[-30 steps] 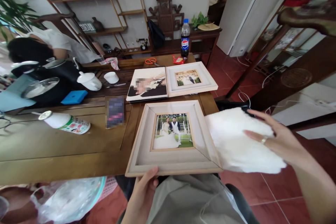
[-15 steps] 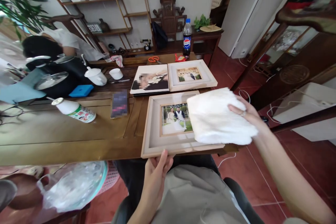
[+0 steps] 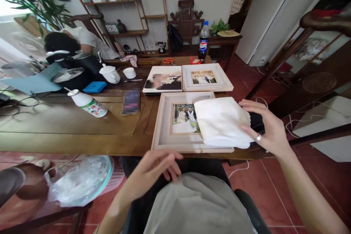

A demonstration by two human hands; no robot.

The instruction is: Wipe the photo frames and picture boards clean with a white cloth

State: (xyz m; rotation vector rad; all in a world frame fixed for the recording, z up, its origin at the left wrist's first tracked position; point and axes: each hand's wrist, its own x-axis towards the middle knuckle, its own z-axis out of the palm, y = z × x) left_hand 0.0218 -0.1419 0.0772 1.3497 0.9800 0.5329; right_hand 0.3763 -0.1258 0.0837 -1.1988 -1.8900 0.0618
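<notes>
A picture frame (image 3: 170, 142) with a photo of a couple lies flat at the table's front edge. A folded white cloth (image 3: 222, 122) covers its right part. Beside the cloth's right edge is my right hand (image 3: 270, 129), fingers and thumb spread, with a ring on one finger; the thumb tip is close to the cloth or just touching it. My left hand (image 3: 156, 166) hovers over my lap, just in front of the frame's lower edge, holding nothing, its fingers loosely stretched. Behind lie a second picture frame (image 3: 227, 84) and a photo album (image 3: 163, 78).
On the table (image 3: 115, 139) are a white bottle (image 3: 89, 104), a dark booklet (image 3: 131, 101), a blue box (image 3: 94, 87), a white teapot (image 3: 109, 74), orange scissors (image 3: 168, 60) and a cola bottle (image 3: 203, 42). A person (image 3: 64, 45) sits at the far left. A bag-filled basket (image 3: 109, 179) stands below.
My right hand has let go of the white cloth, which stays on the frame. My left hand has come off the frame's lower edge and moved left. The view has shifted slightly.
</notes>
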